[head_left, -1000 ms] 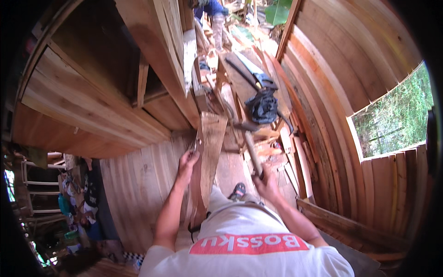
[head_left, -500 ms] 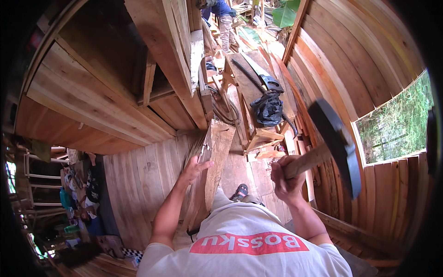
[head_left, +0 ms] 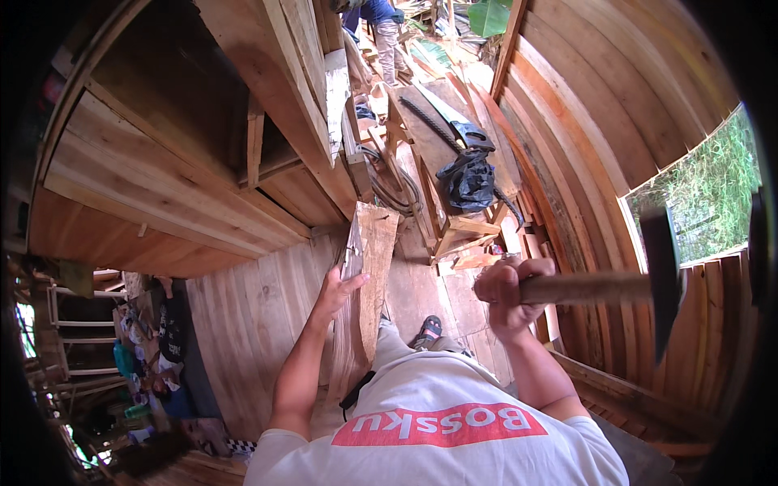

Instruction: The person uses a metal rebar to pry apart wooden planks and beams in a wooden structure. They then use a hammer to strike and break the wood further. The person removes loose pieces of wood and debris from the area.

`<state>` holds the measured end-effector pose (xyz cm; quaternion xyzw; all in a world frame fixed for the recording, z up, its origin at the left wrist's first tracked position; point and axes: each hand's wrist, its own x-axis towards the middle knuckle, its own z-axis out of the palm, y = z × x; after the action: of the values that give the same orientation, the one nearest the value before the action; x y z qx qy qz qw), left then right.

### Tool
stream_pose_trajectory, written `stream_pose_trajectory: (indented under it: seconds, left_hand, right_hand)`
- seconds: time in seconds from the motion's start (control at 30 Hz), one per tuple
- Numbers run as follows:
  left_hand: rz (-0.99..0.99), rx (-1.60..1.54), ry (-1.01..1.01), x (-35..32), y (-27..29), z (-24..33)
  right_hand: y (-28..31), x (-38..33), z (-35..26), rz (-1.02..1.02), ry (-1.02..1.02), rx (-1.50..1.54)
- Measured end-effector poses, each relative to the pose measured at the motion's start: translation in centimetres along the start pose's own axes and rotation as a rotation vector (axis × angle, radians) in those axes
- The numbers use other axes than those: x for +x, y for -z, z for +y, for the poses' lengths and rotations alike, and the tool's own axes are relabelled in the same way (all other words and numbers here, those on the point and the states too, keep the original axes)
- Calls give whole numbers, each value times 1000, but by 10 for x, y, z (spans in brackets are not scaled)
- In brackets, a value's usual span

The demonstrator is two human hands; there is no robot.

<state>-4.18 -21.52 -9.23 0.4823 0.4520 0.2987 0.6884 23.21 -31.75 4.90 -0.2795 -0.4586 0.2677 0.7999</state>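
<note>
My right hand (head_left: pixel 513 298) is closed round the wooden handle of a hammer (head_left: pixel 596 288), out to the right. The handle lies nearly level, and the dark steel head is at its far right end, in front of the wall and window opening. A thick, rough-edged wooden plank (head_left: pixel 374 255) stands tilted in front of my body, its lower end beside my leg. My left hand (head_left: pixel 340 293) grips this plank from its left side, the thumb across its face. Some of the left fingers are hidden behind the wood.
Ahead stands a wooden workbench (head_left: pixel 433 121) with a handsaw (head_left: pixel 454 117) and a black plastic bag (head_left: pixel 468 180) on it. Plank walls (head_left: pixel 567 97) rise at right, with a window opening (head_left: pixel 697 194). A wooden cabinet-like frame (head_left: pixel 162 178) fills the left. Beyond the bench is another person (head_left: pixel 385 36).
The hammer has swung outward to the right, its handle turning from slanted to nearly level. My left hand stays on the plank. The view has shifted slightly.
</note>
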Motion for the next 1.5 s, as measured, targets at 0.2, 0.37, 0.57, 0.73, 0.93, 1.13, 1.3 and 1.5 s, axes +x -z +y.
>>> stream_pose_trajectory:
  seconds: [0.2, 0.37, 0.57, 0.73, 0.93, 1.13, 1.3, 1.5]
  left_hand:
    - [25, 65, -57, -2, -16, 20]
    - [34, 31, 62, -7, 8, -9]
    - [39, 49, -55, 7, -14, 16]
    - [126, 8, -64, 4, -1, 7]
    - [65, 34, -61, -2, -2, 23]
    - [87, 10, -80, -6, -10, 24]
    - [153, 95, -20, -9, 1, 23]
    - [86, 91, -76, -5, 1, 21]
  right_hand:
    - [22, -82, 65, -362, -1094, -767]
    - [25, -37, 4, -91, -685, -306]
    - [35, -71, 67, -75, -371, -536]
    - [25, -80, 66, -318, -1047, -674]
    - [-8, -13, 4, 115, -513, -28]
    - [8, -68, 65, -180, -1048, -585]
    - [3, -30, 27, -57, -735, -432]
    - [-7, -49, 42, 24, -447, -295]
